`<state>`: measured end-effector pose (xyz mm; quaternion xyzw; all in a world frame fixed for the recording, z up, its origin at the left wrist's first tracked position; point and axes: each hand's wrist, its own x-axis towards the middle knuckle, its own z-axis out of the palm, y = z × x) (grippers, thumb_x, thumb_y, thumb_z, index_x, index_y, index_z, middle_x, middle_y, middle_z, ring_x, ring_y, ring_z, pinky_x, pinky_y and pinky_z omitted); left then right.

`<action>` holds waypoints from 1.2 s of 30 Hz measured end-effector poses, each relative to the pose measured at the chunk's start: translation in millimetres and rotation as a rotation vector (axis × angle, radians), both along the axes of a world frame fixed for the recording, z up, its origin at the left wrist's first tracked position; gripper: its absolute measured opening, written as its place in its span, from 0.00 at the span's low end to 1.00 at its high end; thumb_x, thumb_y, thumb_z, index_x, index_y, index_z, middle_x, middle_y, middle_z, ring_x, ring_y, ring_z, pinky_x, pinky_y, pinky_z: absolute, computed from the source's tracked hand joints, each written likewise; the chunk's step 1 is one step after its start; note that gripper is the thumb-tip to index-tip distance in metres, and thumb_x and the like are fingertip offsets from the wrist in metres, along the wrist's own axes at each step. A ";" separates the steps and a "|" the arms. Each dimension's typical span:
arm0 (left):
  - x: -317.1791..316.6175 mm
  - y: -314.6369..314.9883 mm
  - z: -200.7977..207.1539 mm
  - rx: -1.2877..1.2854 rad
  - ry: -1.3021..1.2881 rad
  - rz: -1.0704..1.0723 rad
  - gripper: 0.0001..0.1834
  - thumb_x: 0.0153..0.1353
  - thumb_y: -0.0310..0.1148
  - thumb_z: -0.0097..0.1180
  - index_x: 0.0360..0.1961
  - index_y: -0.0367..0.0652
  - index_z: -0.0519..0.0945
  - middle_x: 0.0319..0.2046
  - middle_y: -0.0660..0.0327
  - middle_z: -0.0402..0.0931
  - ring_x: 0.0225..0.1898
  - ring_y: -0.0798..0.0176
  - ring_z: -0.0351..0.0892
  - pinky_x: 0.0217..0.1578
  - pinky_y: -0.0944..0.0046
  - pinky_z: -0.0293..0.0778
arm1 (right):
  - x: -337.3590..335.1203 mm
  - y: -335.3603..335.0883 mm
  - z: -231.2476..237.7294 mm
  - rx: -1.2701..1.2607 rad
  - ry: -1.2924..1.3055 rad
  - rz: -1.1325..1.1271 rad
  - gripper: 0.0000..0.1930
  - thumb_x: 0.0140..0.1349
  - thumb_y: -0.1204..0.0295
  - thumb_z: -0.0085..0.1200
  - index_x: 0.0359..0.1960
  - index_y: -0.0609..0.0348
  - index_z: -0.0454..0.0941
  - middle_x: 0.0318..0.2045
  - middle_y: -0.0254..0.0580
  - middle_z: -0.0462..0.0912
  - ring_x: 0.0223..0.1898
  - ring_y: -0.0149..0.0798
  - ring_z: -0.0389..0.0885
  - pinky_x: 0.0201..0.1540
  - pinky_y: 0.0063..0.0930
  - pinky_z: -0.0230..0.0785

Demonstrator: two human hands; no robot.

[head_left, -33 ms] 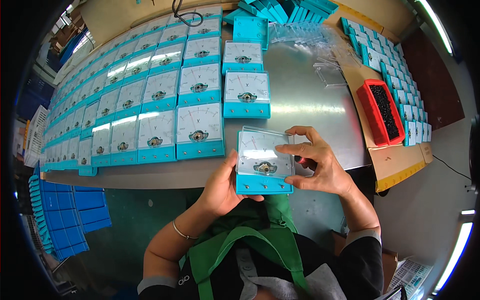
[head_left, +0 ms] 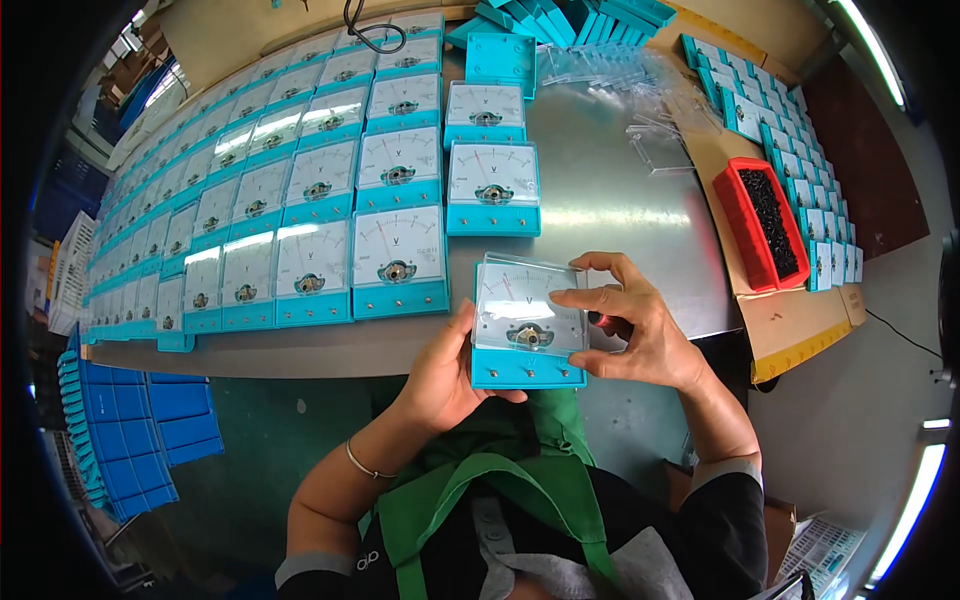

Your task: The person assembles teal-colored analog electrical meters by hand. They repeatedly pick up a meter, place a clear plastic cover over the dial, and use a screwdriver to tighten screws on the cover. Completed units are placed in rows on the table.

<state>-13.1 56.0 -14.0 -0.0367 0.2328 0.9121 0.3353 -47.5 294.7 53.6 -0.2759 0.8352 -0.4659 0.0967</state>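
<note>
Just in front of the table edge I hold a voltmeter [head_left: 528, 372] with a turquoise base, a white dial and three metal posts along its lower front. A clear plastic cover [head_left: 500, 262] lies over the dial, slightly askew to the base. My left hand [head_left: 440, 375] grips the base from the left, with fingers underneath. My right hand [head_left: 640, 325] grips the meter's right side, index finger on the cover and thumb by the base's right corner. Something dark with a red end shows under the curled fingers of that hand; its kind is hidden.
Rows of similar voltmeters [head_left: 398, 255] fill the table's left side, two more [head_left: 493, 190] standing beyond my hands. Turquoise housings [head_left: 502, 62] and clear covers [head_left: 610, 70] lie at the back. A red bin [head_left: 730, 205] of small black parts and stacked meters [head_left: 800, 170] sit right, on cardboard.
</note>
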 end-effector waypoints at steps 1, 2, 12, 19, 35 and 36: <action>0.8 -0.6 -1.1 0.001 0.001 -0.002 0.29 0.70 0.53 0.32 0.60 0.41 0.63 0.50 0.52 0.74 0.44 0.55 0.80 0.34 0.53 0.83 | 0.2 0.1 -0.9 0.003 0.005 0.006 0.30 0.38 0.71 0.70 0.49 0.56 0.79 0.52 0.53 0.66 0.37 0.39 0.79 0.36 0.27 0.76; 2.1 -1.2 -2.0 0.003 0.001 -0.004 0.30 0.69 0.54 0.32 0.60 0.41 0.63 0.50 0.52 0.74 0.44 0.55 0.80 0.34 0.53 0.83 | 0.6 0.4 -1.9 0.006 0.011 0.012 0.30 0.38 0.71 0.70 0.50 0.56 0.79 0.52 0.53 0.66 0.36 0.39 0.79 0.36 0.27 0.77; 15.7 5.7 23.4 -0.404 0.237 -0.023 0.23 0.64 0.37 0.52 0.56 0.37 0.66 0.48 0.54 0.75 0.44 0.59 0.79 0.41 0.56 0.79 | 18.7 -2.0 -5.5 0.105 0.207 0.038 0.33 0.39 0.75 0.70 0.54 0.50 0.76 0.59 0.54 0.61 0.31 0.37 0.80 0.34 0.26 0.78; 17.0 4.2 16.3 -0.331 0.307 0.058 0.23 0.58 0.27 0.56 0.54 0.34 0.67 0.47 0.54 0.75 0.45 0.61 0.78 0.43 0.59 0.77 | 37.9 -1.7 -28.3 -0.553 -0.418 -0.273 0.23 0.57 0.72 0.59 0.54 0.68 0.70 0.41 0.46 0.76 0.17 0.23 0.65 0.20 0.17 0.61; 13.4 10.2 28.4 -0.204 0.231 -0.012 0.24 0.57 0.31 0.59 0.53 0.34 0.68 0.43 0.53 0.76 0.40 0.58 0.80 0.34 0.56 0.81 | 46.9 -29.1 -61.4 -0.608 -0.346 -0.160 0.07 0.55 0.84 0.57 0.35 0.64 0.82 0.32 0.36 0.84 0.34 0.24 0.79 0.39 0.21 0.73; 13.1 11.7 28.8 -0.206 0.231 -0.008 0.24 0.57 0.30 0.59 0.53 0.34 0.68 0.43 0.53 0.76 0.40 0.58 0.80 0.34 0.56 0.81 | 47.8 -29.3 -61.5 -0.612 -0.301 -0.157 0.07 0.55 0.84 0.57 0.35 0.64 0.82 0.32 0.36 0.84 0.34 0.24 0.79 0.39 0.21 0.73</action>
